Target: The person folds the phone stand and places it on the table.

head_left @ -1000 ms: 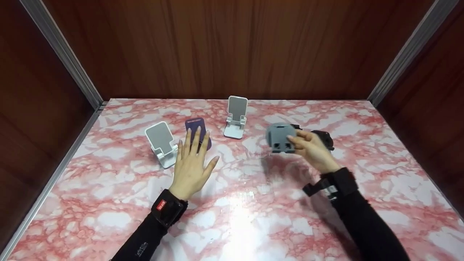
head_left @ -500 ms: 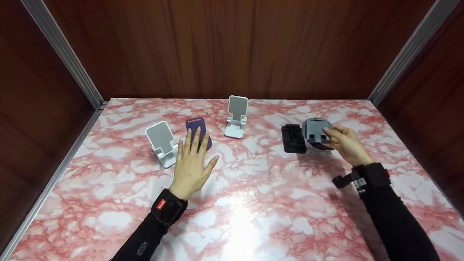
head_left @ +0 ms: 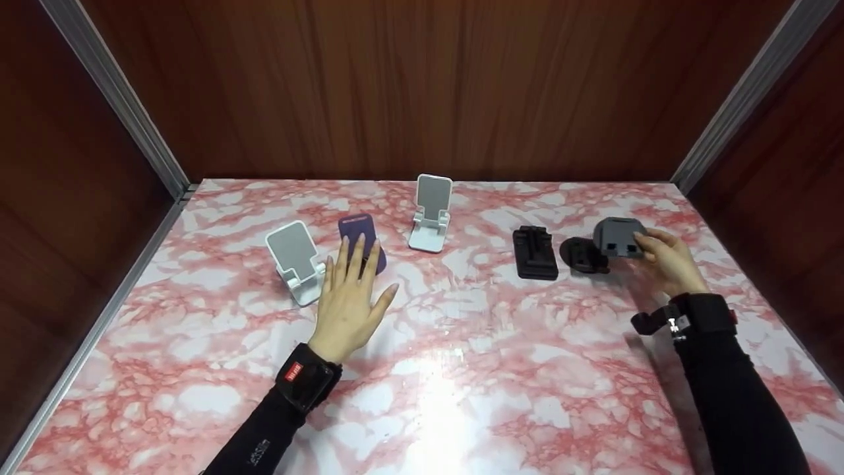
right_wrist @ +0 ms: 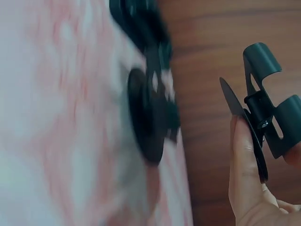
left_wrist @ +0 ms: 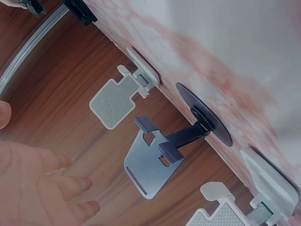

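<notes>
My right hand [head_left: 674, 264] pinches a dark grey phone stand [head_left: 616, 232] at its right edge, raised above the right part of the table. In the right wrist view, that phone stand [right_wrist: 261, 110] shows a round base and a plate with curved hooks, folded close together. A black round-based phone stand [head_left: 577, 253] lies folded just left of it. Fingers straight and spread, my left hand [head_left: 348, 307] overlaps a purple phone stand [head_left: 354, 226]. The left wrist view shows this phone stand [left_wrist: 153, 162] upright on its disc base, apart from the hand.
One white phone stand [head_left: 292, 249] stands left of my left hand, another white phone stand [head_left: 433, 198] at the back middle. A black folded phone stand [head_left: 535, 254] lies right of centre. Wood panels [head_left: 422, 92] wall the marbled table [head_left: 475, 369] at back and sides.
My right hand has carried the grey phone stand rightward, past the two black stands, which now show more fully. My left hand has stayed in place.
</notes>
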A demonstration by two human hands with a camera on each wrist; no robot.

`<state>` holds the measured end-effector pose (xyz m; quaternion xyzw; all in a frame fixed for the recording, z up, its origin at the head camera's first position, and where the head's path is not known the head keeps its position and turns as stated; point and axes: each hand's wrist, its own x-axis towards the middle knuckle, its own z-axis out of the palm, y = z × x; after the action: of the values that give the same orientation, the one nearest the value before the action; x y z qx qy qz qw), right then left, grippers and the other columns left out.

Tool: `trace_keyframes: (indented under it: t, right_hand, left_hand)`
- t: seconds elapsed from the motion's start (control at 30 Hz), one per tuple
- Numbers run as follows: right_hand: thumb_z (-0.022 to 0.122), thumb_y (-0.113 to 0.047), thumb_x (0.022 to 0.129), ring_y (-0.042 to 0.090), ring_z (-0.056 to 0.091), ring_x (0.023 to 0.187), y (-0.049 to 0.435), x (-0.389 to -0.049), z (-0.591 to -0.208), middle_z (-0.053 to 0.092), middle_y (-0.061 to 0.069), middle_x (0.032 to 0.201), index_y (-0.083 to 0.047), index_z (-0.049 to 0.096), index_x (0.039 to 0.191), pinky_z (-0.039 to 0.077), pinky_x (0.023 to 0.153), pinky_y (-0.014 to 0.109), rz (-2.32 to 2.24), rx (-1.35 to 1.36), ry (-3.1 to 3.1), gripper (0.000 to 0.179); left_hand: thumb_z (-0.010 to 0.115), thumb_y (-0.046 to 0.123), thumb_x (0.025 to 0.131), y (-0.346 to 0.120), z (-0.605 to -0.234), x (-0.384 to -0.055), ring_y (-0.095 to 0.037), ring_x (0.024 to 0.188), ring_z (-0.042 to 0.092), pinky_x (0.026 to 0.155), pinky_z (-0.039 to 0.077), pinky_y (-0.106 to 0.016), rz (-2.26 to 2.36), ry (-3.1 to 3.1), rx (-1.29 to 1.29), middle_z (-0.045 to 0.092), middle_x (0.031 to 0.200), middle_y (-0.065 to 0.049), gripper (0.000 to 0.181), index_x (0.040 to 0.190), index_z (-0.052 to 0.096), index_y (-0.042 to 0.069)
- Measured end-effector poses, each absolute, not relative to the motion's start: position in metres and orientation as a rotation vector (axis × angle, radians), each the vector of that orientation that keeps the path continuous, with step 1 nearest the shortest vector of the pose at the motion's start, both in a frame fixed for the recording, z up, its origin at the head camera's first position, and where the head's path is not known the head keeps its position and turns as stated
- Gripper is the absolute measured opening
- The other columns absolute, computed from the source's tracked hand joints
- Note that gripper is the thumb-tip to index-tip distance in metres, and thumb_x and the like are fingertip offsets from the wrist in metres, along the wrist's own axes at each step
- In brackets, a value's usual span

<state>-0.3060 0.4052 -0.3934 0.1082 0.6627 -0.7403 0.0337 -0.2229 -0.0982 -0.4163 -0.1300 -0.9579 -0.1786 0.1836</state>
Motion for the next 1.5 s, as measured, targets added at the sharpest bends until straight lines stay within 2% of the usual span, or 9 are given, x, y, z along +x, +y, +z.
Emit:
trace_keyframes:
  t: [0.17,0.37,0.6,0.77,0.9,1.03,1.13,1.33,1.5]
  right_hand:
    - [0.051,-0.035,0.093,-0.010,0.053,0.074,0.425,-0.313,-0.400,0.053,-0.021,0.087,0.003,0.012,0.146,0.047,0.069,0.007,-1.848,0.360,2.435,0.076]
    - [0.046,-0.042,0.093,-0.006,0.048,0.080,0.436,-0.318,-0.408,0.039,0.010,0.127,-0.002,0.011,0.148,0.051,0.080,0.016,-1.614,0.449,2.493,0.076]
    - [0.060,-0.031,0.088,0.001,0.053,0.078,0.448,-0.328,-0.421,0.042,0.011,0.122,-0.006,0.017,0.148,0.054,0.077,0.017,-1.841,0.625,2.313,0.077]
    - [0.051,-0.038,0.091,0.023,0.053,0.101,0.446,-0.325,-0.420,0.034,0.031,0.139,0.004,0.028,0.142,0.047,0.067,0.013,-1.419,0.538,2.669,0.070]
    - [0.048,-0.039,0.092,0.040,0.043,0.118,0.440,-0.322,-0.415,0.037,0.036,0.135,0.010,0.032,0.138,0.041,0.064,0.012,-1.124,0.480,2.833,0.069]
    - [0.046,-0.039,0.092,0.047,0.039,0.121,0.438,-0.322,-0.412,0.033,0.038,0.136,0.011,0.029,0.139,0.051,0.078,0.031,-1.020,0.460,2.837,0.070]
    - [0.046,-0.038,0.092,0.049,0.040,0.120,0.437,-0.322,-0.411,0.034,0.039,0.134,0.013,0.032,0.137,0.046,0.092,0.047,-0.947,0.437,2.867,0.069]
    - [0.051,-0.033,0.091,0.051,0.045,0.111,0.436,-0.321,-0.413,0.043,0.040,0.124,0.018,0.042,0.126,0.043,0.093,0.053,-0.845,0.348,2.973,0.063]
    - [0.057,-0.024,0.087,0.056,0.034,0.114,0.434,-0.324,-0.414,0.044,0.040,0.122,0.018,0.047,0.121,0.024,0.101,0.059,-0.729,0.266,3.096,0.055]
  left_hand:
    - [0.040,0.050,0.094,-0.099,-0.417,-0.222,-0.030,0.145,0.004,0.116,0.008,-0.055,-0.495,-2.690,-0.369,0.011,0.156,-0.009,0.069,0.149,0.016,0.016]
    - [0.042,0.049,0.094,-0.098,-0.418,-0.222,-0.031,0.144,0.005,0.116,0.009,-0.055,-0.502,-2.678,-0.372,0.013,0.156,-0.011,0.069,0.149,0.018,0.015]
    - [0.042,0.048,0.094,-0.097,-0.420,-0.222,-0.033,0.144,0.006,0.116,0.008,-0.056,-0.509,-2.681,-0.380,0.013,0.156,-0.012,0.069,0.148,0.019,0.014]
    - [0.040,0.049,0.094,-0.098,-0.420,-0.221,-0.032,0.144,0.006,0.116,0.009,-0.055,-0.502,-2.694,-0.377,0.013,0.156,-0.011,0.068,0.149,0.019,0.014]
    - [0.039,0.050,0.095,-0.098,-0.420,-0.222,-0.031,0.144,0.006,0.116,0.009,-0.055,-0.499,-2.696,-0.372,0.013,0.156,-0.011,0.068,0.149,0.019,0.013]
    - [0.039,0.051,0.094,-0.097,-0.420,-0.223,-0.031,0.144,0.005,0.116,0.008,-0.055,-0.495,-2.699,-0.372,0.012,0.156,-0.011,0.069,0.149,0.018,0.014]
    - [0.038,0.051,0.095,-0.097,-0.421,-0.223,-0.031,0.145,0.004,0.116,0.008,-0.055,-0.492,-2.706,-0.373,0.012,0.156,-0.011,0.069,0.149,0.016,0.015]
    - [0.038,0.051,0.095,-0.097,-0.421,-0.224,-0.031,0.144,0.006,0.116,0.012,-0.055,-0.480,-2.704,-0.378,0.012,0.156,-0.011,0.069,0.149,0.018,0.014]
    - [0.037,0.052,0.095,-0.097,-0.421,-0.224,-0.031,0.144,0.005,0.116,0.012,-0.055,-0.477,-2.709,-0.383,0.012,0.156,-0.012,0.068,0.148,0.019,0.013]
